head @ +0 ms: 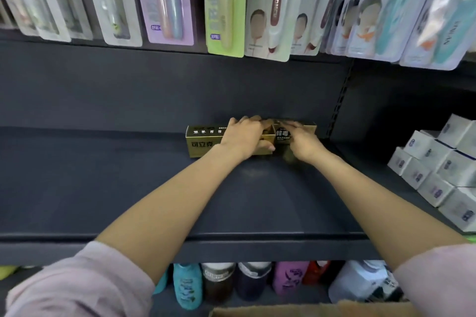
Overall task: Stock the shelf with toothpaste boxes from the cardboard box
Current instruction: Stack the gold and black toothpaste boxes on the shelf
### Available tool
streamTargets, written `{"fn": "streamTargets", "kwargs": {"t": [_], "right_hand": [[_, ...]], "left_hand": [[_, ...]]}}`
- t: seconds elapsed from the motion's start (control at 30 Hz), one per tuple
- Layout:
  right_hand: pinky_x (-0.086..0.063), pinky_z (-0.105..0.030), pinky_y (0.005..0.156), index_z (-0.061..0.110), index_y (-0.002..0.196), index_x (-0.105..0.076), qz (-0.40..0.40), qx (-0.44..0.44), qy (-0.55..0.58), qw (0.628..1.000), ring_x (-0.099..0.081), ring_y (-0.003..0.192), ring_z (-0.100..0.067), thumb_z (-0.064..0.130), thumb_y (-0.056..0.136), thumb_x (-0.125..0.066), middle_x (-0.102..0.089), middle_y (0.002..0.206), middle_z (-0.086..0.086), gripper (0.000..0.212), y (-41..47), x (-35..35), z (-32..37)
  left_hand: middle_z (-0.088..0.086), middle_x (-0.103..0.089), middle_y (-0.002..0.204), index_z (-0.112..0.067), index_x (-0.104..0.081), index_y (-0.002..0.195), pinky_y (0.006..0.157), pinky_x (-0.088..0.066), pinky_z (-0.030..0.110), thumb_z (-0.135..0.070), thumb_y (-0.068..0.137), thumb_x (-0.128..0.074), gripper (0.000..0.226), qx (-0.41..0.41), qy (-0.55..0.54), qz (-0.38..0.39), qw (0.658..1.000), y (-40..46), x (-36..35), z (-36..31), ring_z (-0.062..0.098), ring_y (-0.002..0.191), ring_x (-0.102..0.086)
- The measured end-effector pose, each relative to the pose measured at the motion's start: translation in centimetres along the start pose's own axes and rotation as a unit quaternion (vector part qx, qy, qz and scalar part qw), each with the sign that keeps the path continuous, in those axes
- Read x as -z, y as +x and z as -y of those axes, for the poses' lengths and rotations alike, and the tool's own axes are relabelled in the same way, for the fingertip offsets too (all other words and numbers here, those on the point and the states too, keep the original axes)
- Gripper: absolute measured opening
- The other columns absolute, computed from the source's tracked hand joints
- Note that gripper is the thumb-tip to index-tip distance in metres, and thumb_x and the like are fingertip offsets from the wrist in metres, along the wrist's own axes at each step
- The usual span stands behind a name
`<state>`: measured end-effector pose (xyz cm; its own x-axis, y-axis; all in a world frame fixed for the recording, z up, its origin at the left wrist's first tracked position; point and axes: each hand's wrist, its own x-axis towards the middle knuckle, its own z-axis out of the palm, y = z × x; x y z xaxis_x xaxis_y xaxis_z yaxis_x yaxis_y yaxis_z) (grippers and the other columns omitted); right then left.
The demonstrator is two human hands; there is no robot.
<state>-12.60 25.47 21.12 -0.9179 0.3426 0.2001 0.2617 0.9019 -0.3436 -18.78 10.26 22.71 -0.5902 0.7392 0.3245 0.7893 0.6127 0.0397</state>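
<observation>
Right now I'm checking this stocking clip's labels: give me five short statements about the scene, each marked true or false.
1. Both hands, left hand and right hand, are on the gold boxes at the back of the shelf. True.
2. The gold boxes sit at the shelf's front edge. False: they stand against the back panel.
3. White boxes are stacked on the right of the shelf. True.
4. Toothbrush packs hang above the shelf. True.
5. The level below the shelf holds only cardboard. False: bottles stand there; the cardboard box edge shows at the bottom of the view.
</observation>
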Motion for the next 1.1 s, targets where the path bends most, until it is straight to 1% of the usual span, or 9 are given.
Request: {"fn": "streamTargets", "kwargs": {"t": [0.17, 0.33, 0.47, 0.57, 0.67, 0.77, 0.87, 1.0, 1.1], "right_hand": [[-0.017, -0.026, 0.116, 0.02, 0.15, -0.02, 0.041, -0.004, 0.194, 0.98, -0.018, 0.145, -0.019, -0.013, 0.086, -0.042, -0.019, 0.158, -0.005, 0.076, -1.5, 0.5, -0.3], [-0.027, -0.03, 0.115, 0.02, 0.146, -0.03, 0.058, 0.024, 0.438, 0.897, -0.034, 0.138, -0.014, 0.0, 0.083, -0.063, -0.036, 0.149, -0.001, 0.073, -2.9, 1.3, 0.0], [-0.042, -0.035, 0.107, 0.012, 0.135, -0.047, 0.056, 0.018, 0.416, 0.908, -0.056, 0.12, -0.019, 0.011, 0.083, -0.068, -0.061, 0.126, -0.007, 0.056, -2.7, 1.6, 0.0], [-0.05, -0.029, 0.092, 0.015, 0.124, -0.057, 0.045, 0.012, 0.419, 0.907, -0.06, 0.112, -0.016, 0.019, 0.088, -0.064, -0.065, 0.117, -0.002, 0.037, -2.8, 1.5, 0.2], [-0.044, -0.017, 0.077, 0.015, 0.127, -0.056, -0.017, -0.027, 0.448, 0.893, -0.057, 0.11, -0.011, 0.024, 0.092, -0.058, -0.063, 0.119, 0.001, 0.037, -2.5, 1.0, -0.2], [-0.045, -0.024, 0.089, 0.012, 0.124, -0.057, -0.07, -0.071, 0.485, 0.869, -0.056, 0.108, -0.011, 0.025, 0.095, -0.054, -0.062, 0.119, 0.0, 0.032, -2.4, 0.6, -0.9], [-0.042, -0.032, 0.099, 0.015, 0.116, -0.059, -0.073, -0.093, 0.497, 0.86, -0.056, 0.105, -0.012, 0.024, 0.097, -0.05, -0.062, 0.114, 0.0, 0.023, -2.3, 0.4, -1.3], [-0.04, -0.037, 0.108, 0.011, 0.134, -0.05, -0.127, -0.125, 0.427, 0.887, -0.051, 0.124, -0.022, 0.031, 0.095, -0.051, -0.055, 0.133, -0.005, 0.044, -1.9, 0.3, -1.5], [-0.039, -0.032, 0.108, 0.013, 0.133, -0.053, -0.18, -0.141, 0.351, 0.908, -0.049, 0.126, -0.022, 0.023, 0.096, -0.052, -0.053, 0.136, -0.006, 0.039, -1.7, 0.9, -1.7]], "left_hand": [[0.003, -0.049, 0.137, -0.03, -0.036, 0.143, 0.1, -0.034, 0.038, -0.051, 0.082, -0.062, 0.069, -0.008, -0.01, 0.011, 1.0, 0.4, -0.1, -1.2, 0.027, 0.128, -0.044], [0.005, -0.059, 0.128, -0.025, -0.043, 0.139, 0.096, -0.038, 0.035, -0.048, 0.078, -0.068, 0.069, -0.032, -0.003, -0.006, 0.999, 1.1, 0.1, -2.1, 0.027, 0.121, -0.052], [0.015, -0.064, 0.113, -0.006, -0.037, 0.13, 0.091, -0.045, 0.038, -0.039, 0.067, -0.081, 0.085, -0.003, -0.097, -0.018, 0.995, 0.7, 0.6, -2.5, 0.034, 0.108, -0.059], [0.016, -0.057, 0.12, -0.007, -0.032, 0.127, 0.093, -0.046, 0.04, -0.041, 0.058, -0.086, 0.095, 0.009, -0.185, -0.033, 0.982, 0.3, 1.0, -1.7, 0.033, 0.112, -0.056], [0.009, -0.045, 0.133, -0.015, -0.029, 0.137, 0.101, -0.035, 0.044, -0.059, 0.059, -0.078, 0.102, 0.079, -0.05, -0.091, 0.991, -0.5, 1.4, 0.1, 0.029, 0.126, -0.044], [0.013, -0.039, 0.136, -0.011, -0.026, 0.138, 0.103, -0.034, 0.046, -0.055, 0.061, -0.08, 0.104, 0.229, -0.143, -0.071, 0.96, -1.6, 1.2, 1.9, 0.033, 0.129, -0.037], [0.013, -0.048, 0.133, -0.005, -0.031, 0.131, 0.098, -0.04, 0.031, -0.032, 0.07, -0.081, 0.084, 0.248, -0.355, -0.019, 0.901, -1.7, 0.5, 2.8, 0.027, 0.125, -0.046], [0.009, -0.058, 0.123, -0.005, -0.046, 0.121, 0.084, -0.041, 0.021, -0.025, 0.073, -0.08, 0.062, 0.257, -0.387, -0.066, 0.883, -1.7, 0.0, 2.4, 0.023, 0.115, -0.055], [0.009, -0.06, 0.12, -0.006, -0.05, 0.118, 0.086, -0.047, 0.026, -0.03, 0.071, -0.082, 0.061, 0.277, -0.378, -0.054, 0.882, -1.0, -0.9, 1.2, 0.025, 0.111, -0.059]]}}
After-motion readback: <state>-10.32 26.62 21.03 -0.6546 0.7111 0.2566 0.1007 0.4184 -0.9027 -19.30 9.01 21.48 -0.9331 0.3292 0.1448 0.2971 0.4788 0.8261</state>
